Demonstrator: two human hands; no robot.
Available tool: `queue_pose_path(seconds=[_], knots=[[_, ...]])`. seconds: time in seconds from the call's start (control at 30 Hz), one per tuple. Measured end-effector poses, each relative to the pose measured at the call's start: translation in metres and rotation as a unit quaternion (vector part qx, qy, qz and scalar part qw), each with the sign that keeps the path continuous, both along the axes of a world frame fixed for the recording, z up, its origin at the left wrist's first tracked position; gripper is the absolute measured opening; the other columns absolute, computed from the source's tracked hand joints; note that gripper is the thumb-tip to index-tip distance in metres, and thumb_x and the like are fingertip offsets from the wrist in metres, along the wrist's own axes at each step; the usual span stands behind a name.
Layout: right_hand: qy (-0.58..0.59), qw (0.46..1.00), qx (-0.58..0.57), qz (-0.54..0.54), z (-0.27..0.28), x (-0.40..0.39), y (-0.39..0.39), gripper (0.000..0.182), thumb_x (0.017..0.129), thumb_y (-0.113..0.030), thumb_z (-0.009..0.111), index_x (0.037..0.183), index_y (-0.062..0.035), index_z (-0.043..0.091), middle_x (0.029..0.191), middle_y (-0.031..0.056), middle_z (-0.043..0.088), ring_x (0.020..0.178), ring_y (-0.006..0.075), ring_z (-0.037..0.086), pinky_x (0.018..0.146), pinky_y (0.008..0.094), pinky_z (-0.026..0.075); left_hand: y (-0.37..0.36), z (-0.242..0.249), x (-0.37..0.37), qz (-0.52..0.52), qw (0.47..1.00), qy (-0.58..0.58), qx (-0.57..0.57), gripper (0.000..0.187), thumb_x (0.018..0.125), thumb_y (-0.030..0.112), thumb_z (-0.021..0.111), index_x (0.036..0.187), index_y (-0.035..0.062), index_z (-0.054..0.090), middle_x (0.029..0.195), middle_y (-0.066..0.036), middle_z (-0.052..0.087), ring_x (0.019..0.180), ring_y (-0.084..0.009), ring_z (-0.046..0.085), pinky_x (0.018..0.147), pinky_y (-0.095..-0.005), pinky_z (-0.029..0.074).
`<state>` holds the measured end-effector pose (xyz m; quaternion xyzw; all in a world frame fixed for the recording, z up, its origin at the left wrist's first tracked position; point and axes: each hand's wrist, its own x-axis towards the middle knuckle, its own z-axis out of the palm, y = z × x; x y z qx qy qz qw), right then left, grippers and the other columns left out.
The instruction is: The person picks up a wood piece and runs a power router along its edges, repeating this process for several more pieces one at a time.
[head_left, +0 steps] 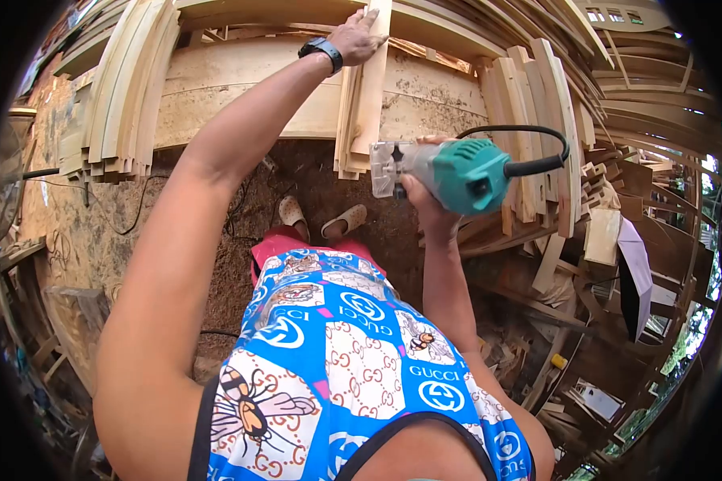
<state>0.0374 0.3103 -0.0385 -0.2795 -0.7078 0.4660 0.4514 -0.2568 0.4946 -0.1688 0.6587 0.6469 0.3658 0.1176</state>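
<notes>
Left hand far up, palm flat, fingers spread over the top end of an upright board, pressing it, not wrapped around it; black watch on that wrist. Board leaning with a few others against a big pale slab, lower ends near the dirt floor. Right hand closed around a teal router, clear base touching the board's right edge low down. Black cord looping off the router's right end. More curved boards stacked far left and right. Sandalled feet on the floor just below the router. White sheet near the right edge.
</notes>
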Motion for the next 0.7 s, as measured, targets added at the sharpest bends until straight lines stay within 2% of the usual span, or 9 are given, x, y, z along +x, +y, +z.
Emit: queue_pose_path(seconds=[0.03, 0.07, 0.13, 0.47, 0.53, 0.57, 0.6, 0.67, 0.7], knots=[[-0.039, 0.999, 0.021, -0.026, 0.000, -0.001, 0.002, 0.064, 0.073, 0.000, 0.078, 0.131, -0.0030, 0.052, 0.126, 0.0103, 0.057, 0.119, 0.0241, 0.057, 0.106, 0.0414, 0.047, 0.004, -0.007, -0.002, 0.035, 0.998, 0.052, 0.014, 0.080, 0.102, 0.049, 0.049, 0.157, -0.0036, 0.023, 0.156, -0.031, 0.035, 0.147, -0.0418, 0.032, 0.121, -0.0418, 0.030], [-0.038, 0.999, 0.023, -0.028, 0.001, -0.004, 0.001, 0.064, 0.073, 0.000, 0.078, 0.131, -0.0030, 0.052, 0.126, 0.0103, 0.057, 0.119, 0.0241, 0.057, 0.106, 0.0414, 0.047, 0.005, -0.014, -0.002, 0.033, 0.998, 0.052, 0.016, 0.080, 0.102, 0.049, 0.049, 0.157, -0.0036, 0.023, 0.156, -0.031, 0.035, 0.147, -0.0418, 0.032, 0.121, -0.0418, 0.030], [-0.045, 0.996, -0.030, -0.069, 0.003, -0.012, -0.003, 0.061, 0.073, -0.001, 0.080, 0.129, -0.0028, 0.055, 0.124, 0.0101, 0.059, 0.116, 0.0235, 0.059, 0.102, 0.0395, 0.049, 0.001, -0.014, 0.002, 0.003, 1.000, -0.008, 0.022, 0.070, 0.106, 0.039, 0.044, 0.156, -0.0049, 0.022, 0.160, -0.029, 0.029, 0.152, -0.0393, 0.022, 0.125, -0.0399, 0.022], [-0.031, 0.996, -0.006, -0.083, -0.015, -0.021, 0.001, 0.049, 0.073, -0.003, 0.080, 0.119, -0.0011, 0.062, 0.116, 0.0092, 0.064, 0.104, 0.0209, 0.063, 0.095, 0.0367, 0.052, -0.001, -0.013, 0.018, 0.069, 0.996, -0.047, 0.042, 0.065, 0.104, 0.033, 0.039, 0.155, -0.0054, 0.027, 0.161, -0.027, 0.029, 0.152, -0.0385, 0.024, 0.124, -0.0386, 0.023], [-0.010, 0.996, -0.017, -0.086, -0.014, -0.022, 0.002, 0.047, 0.072, -0.002, 0.079, 0.117, -0.0010, 0.063, 0.115, 0.0090, 0.065, 0.103, 0.0207, 0.063, 0.093, 0.0362, 0.052, -0.006, -0.002, 0.019, 0.081, 0.994, -0.004, 0.074, 0.064, 0.103, 0.033, 0.039, 0.157, 0.0011, 0.029, 0.164, -0.022, 0.026, 0.152, -0.0364, 0.025, 0.124, -0.0419, 0.024], [-0.045, 0.995, 0.023, -0.086, -0.012, -0.022, 0.003, 0.047, 0.072, -0.002, 0.079, 0.117, -0.0008, 0.063, 0.114, 0.0090, 0.065, 0.103, 0.0205, 0.064, 0.093, 0.0363, 0.052, -0.010, 0.003, 0.022, 0.011, 0.978, -0.012, 0.206, 0.060, 0.101, 0.030, 0.046, 0.149, -0.0035, 0.035, 0.154, -0.032, 0.034, 0.142, -0.0479, 0.035, 0.120, -0.0470, 0.031], [-0.080, 0.991, 0.062, -0.085, -0.011, -0.022, 0.002, 0.047, 0.072, -0.002, 0.079, 0.117, -0.0005, 0.063, 0.114, 0.0090, 0.066, 0.102, 0.0203, 0.064, 0.092, 0.0363, 0.052, -0.023, 0.019, 0.026, 0.014, 0.979, -0.015, 0.202, 0.060, 0.101, 0.030, 0.046, 0.149, -0.0035, 0.035, 0.154, -0.032, 0.034, 0.142, -0.0479, 0.035, 0.120, -0.0470, 0.031], [-0.107, 0.988, 0.077, -0.086, -0.012, -0.021, 0.004, 0.049, 0.073, -0.002, 0.079, 0.118, -0.0001, 0.062, 0.114, 0.0092, 0.066, 0.102, 0.0201, 0.064, 0.092, 0.0361, 0.053, -0.039, 0.039, 0.028, 0.022, 0.987, -0.139, 0.072, 0.056, 0.101, 0.025, 0.042, 0.148, -0.0055, 0.036, 0.153, -0.035, 0.033, 0.140, -0.0508, 0.036, 0.119, -0.0473, 0.032], [-0.131, 0.983, 0.095, -0.090, -0.012, -0.022, 0.006, 0.051, 0.073, -0.002, 0.079, 0.120, 0.0002, 0.061, 0.114, 0.0095, 0.066, 0.102, 0.0200, 0.064, 0.092, 0.0360, 0.053, -0.028, 0.025, 0.028, 0.051, 0.990, -0.104, 0.079, 0.056, 0.100, 0.023, 0.040, 0.148, -0.0057, 0.035, 0.152, -0.037, 0.033, 0.139, -0.0522, 0.035, 0.119, -0.0473, 0.032]])
